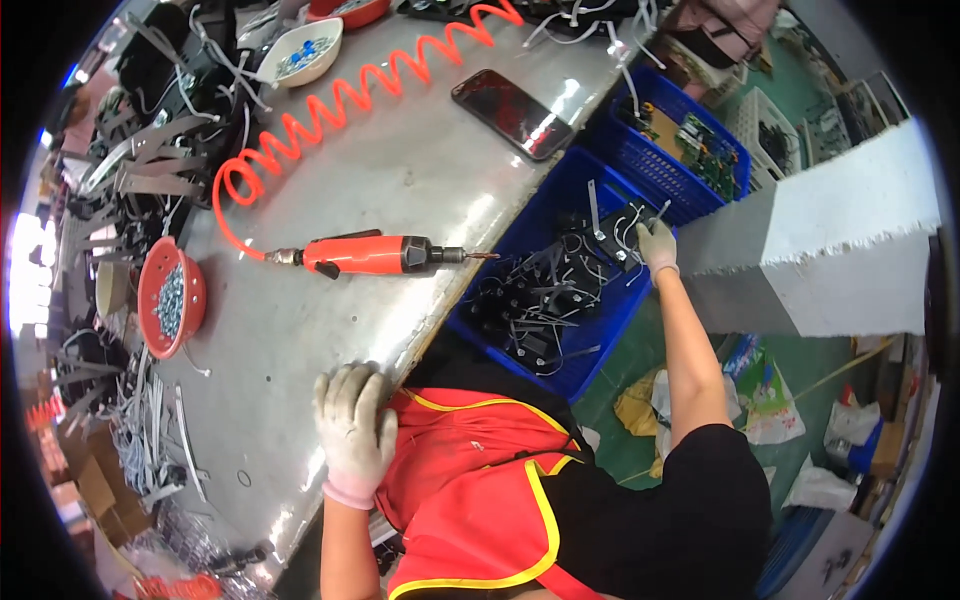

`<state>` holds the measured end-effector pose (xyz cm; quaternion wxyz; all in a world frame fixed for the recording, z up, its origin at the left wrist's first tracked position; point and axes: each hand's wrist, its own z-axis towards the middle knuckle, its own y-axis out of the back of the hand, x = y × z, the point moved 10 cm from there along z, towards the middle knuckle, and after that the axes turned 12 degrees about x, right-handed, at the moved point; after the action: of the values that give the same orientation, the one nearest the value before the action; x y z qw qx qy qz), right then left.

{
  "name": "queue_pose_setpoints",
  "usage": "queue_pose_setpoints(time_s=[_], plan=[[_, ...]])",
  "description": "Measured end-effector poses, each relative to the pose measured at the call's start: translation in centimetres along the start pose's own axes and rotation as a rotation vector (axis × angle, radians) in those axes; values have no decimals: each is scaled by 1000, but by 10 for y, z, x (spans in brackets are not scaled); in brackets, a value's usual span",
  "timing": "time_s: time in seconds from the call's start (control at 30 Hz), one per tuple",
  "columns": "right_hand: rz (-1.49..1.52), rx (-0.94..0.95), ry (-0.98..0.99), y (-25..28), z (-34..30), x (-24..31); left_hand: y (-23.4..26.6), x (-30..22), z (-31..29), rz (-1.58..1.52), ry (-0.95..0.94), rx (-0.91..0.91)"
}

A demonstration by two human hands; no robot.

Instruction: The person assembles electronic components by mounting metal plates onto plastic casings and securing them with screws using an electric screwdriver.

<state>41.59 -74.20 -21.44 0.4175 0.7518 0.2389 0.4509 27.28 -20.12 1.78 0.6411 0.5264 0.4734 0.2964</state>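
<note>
My left hand (352, 432), in a whitish glove, lies on the near edge of the metal table with its fingers stretched out and nothing in it. Off to the right, my gloved right hand (657, 246) reaches into a blue plastic bin (612, 352) beside the table. Its fingers close on the edge of a black part (622, 237) with white wires and a metal strip. More black parts (540, 290) with pale straps and wires are heaped in that bin. A red pneumatic screwdriver (370, 254) rests on the table, its bit pointing toward the bin.
An orange coiled air hose (300, 128) runs across the table. A phone (512, 113) lies near the edge. Screws fill a red basket (190, 300) and a white bowl (325, 35). Black parts and metal strips (160, 170) crowd the left side. A second blue bin (725, 165) holds circuit boards.
</note>
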Motion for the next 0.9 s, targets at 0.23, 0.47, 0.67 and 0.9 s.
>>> queue_pose_setpoints(time_s=[0.23,0.47,0.67,0.9], plan=[[277,188,-137,-128,43,-37,12,45,-90,19,374,-119],[-288,322,-134,-202,119,-231,15,65,-175,141,610,-155],[-710,508,205,-217,97,-122,46,91,-282,326,919,-317],[-131,463,148,-157,51,-78,29,125,-487,437,1421,-679]])
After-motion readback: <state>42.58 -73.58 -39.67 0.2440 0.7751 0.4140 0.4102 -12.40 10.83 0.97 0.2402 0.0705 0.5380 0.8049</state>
